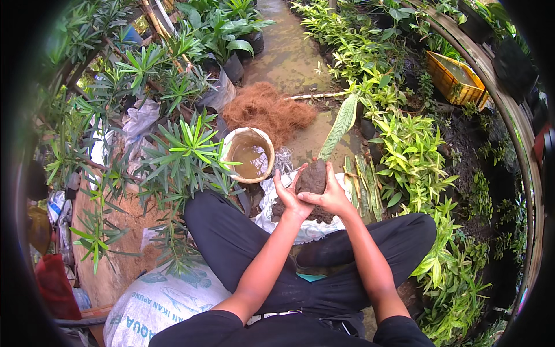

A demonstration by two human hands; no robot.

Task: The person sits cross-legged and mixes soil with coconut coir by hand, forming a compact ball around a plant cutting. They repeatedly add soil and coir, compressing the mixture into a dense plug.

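Observation:
A ball of wet brown soil [311,178] is cupped between both my hands, above a white sack. From its top a long mottled snake plant leaf [341,126] rises, tilted up and to the right. My left hand [289,195] supports the ball from the left with its fingers spread along the side. Wrapped around the right side is my right hand [331,193], its thumb across the lower front. More loose dark soil [323,214] lies on the white sack [303,234] under my hands. Several cut snake plant leaves [367,186] lie just right of the sack.
A bucket of murky water [249,158] stands left of my hands, with brown coconut fibre [271,110] behind it. White string [284,159] lies by the bucket. Leafy plants [412,152] line the right; a branching shrub [190,143] reaches in from the left. A yellow crate [455,82] sits far right.

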